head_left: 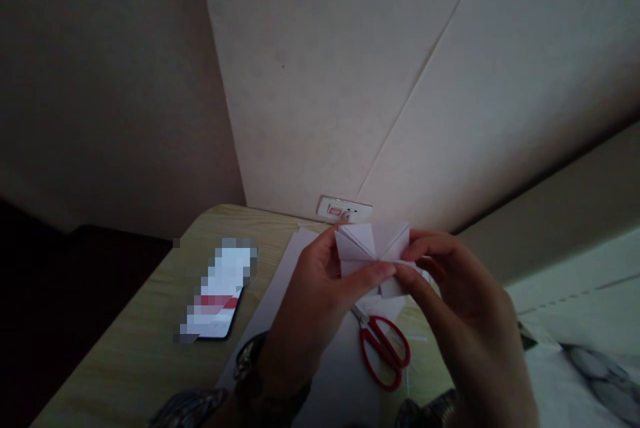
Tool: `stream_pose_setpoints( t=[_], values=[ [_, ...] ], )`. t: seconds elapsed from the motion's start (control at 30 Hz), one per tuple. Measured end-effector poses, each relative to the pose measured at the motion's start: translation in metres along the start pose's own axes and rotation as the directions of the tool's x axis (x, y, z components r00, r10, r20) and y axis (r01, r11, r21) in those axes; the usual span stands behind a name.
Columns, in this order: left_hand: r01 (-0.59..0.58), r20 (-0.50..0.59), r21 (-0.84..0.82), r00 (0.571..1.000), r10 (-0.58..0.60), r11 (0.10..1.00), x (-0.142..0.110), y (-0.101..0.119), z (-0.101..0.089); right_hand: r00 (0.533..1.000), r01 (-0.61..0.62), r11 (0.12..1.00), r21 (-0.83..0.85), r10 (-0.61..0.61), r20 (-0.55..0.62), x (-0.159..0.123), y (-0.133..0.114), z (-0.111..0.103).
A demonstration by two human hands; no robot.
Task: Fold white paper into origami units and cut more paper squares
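A piece of folded white paper point(357, 241) with several pointed flaps is held up over the table between both hands. My left hand point(325, 288) grips its left side, the thumb pressed along the lower middle. On the right side, my right hand point(445, 281) pinches the paper between thumb and fingers. Below the hands lie scissors with red handles point(385, 351), their blades partly hidden. Under them is a white paper sheet point(340, 375), partly covered by my left forearm.
A phone point(217, 298) with a lit, blurred screen lies to the left on the wooden table point(125, 335). A wall socket point(333, 207) sits just behind the table's far edge. Pale fabric point(575, 361) is at the lower right.
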State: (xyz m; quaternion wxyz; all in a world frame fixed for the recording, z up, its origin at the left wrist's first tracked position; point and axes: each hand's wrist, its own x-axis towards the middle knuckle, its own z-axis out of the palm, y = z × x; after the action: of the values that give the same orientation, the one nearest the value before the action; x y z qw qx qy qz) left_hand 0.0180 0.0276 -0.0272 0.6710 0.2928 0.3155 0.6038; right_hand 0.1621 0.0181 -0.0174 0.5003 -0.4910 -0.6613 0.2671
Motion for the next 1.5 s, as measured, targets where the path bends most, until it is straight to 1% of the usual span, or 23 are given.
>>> stream_pose_setpoints(
  t=[0.1,0.2,0.27,0.3,0.37,0.43,0.5,0.6,0.73,0.87,0.97,1.07,1.17,1.27,1.4,1.5],
  values=[
    [0.003,-0.02,-0.007,1.0,-0.003,1.0,0.007,0.0,-0.007,1.0,-0.009,1.0,-0.013,0.01,0.016,0.006,0.004,0.006],
    [0.05,-0.061,0.021,0.997,-0.049,0.999,0.009,0.002,-0.01,1.0,-0.016,1.0,-0.004,0.016,0.012,0.008,0.006,0.012],
    [0.077,-0.081,0.036,0.994,-0.074,0.996,0.011,0.002,-0.012,0.998,-0.064,0.998,0.007,0.064,-0.002,0.009,0.008,0.015],
    [0.07,-0.081,0.041,0.995,-0.066,0.997,0.014,0.001,-0.014,0.996,-0.092,0.996,0.005,0.092,-0.007,0.01,0.009,0.016],
    [0.034,-0.063,0.08,0.998,-0.029,0.996,0.021,-0.004,-0.019,0.99,-0.144,0.989,-0.029,0.144,-0.012,0.013,0.014,0.018],
    [0.011,-0.046,0.137,0.999,-0.005,0.99,0.031,-0.012,-0.027,0.984,-0.174,0.98,-0.099,0.177,0.019,0.017,0.023,0.019],
    [0.026,-0.033,0.172,0.999,-0.02,0.985,0.041,-0.02,-0.035,0.971,-0.223,0.958,-0.181,0.234,0.041,0.02,0.033,0.019],
    [0.061,-0.016,0.18,0.998,-0.059,0.982,0.052,-0.029,-0.044,0.947,-0.301,0.919,-0.255,0.32,0.034,0.023,0.045,0.019],
    [0.077,0.004,0.184,0.997,-0.079,0.98,0.058,-0.032,-0.049,0.937,-0.329,0.905,-0.27,0.348,0.026,0.027,0.052,0.019],
    [0.077,0.024,0.183,0.996,-0.083,0.98,0.059,-0.031,-0.05,0.927,-0.335,0.899,-0.282,0.368,0.075,0.031,0.054,0.018],
    [0.057,0.04,0.187,0.997,-0.066,0.981,0.058,-0.029,-0.051,0.933,-0.328,0.905,-0.271,0.355,0.059,0.029,0.049,0.018],
    [0.034,0.059,0.21,0.997,-0.047,0.977,0.054,-0.022,-0.049,0.951,-0.288,0.928,-0.239,0.306,0.044,0.025,0.039,0.019],
    [0.024,0.068,0.251,0.997,-0.042,0.968,0.047,-0.013,-0.043,0.97,-0.229,0.958,-0.175,0.239,0.036,0.021,0.027,0.017],
    [0.011,0.039,0.329,0.999,-0.025,0.944,0.038,-0.002,-0.034,0.985,-0.153,0.977,-0.146,0.163,0.063,0.017,0.014,0.012],
    [0.01,0.024,0.392,1.0,-0.021,0.92,0.022,0.013,-0.025,0.995,-0.063,0.989,-0.133,0.073,0.074,0.012,-0.002,0.006],
    [-0.001,-0.031,0.45,0.999,0.017,0.893,0.008,0.023,-0.019,0.997,-0.013,0.996,-0.083,0.019,0.075,0.007,-0.01,0.005]
  ],
)
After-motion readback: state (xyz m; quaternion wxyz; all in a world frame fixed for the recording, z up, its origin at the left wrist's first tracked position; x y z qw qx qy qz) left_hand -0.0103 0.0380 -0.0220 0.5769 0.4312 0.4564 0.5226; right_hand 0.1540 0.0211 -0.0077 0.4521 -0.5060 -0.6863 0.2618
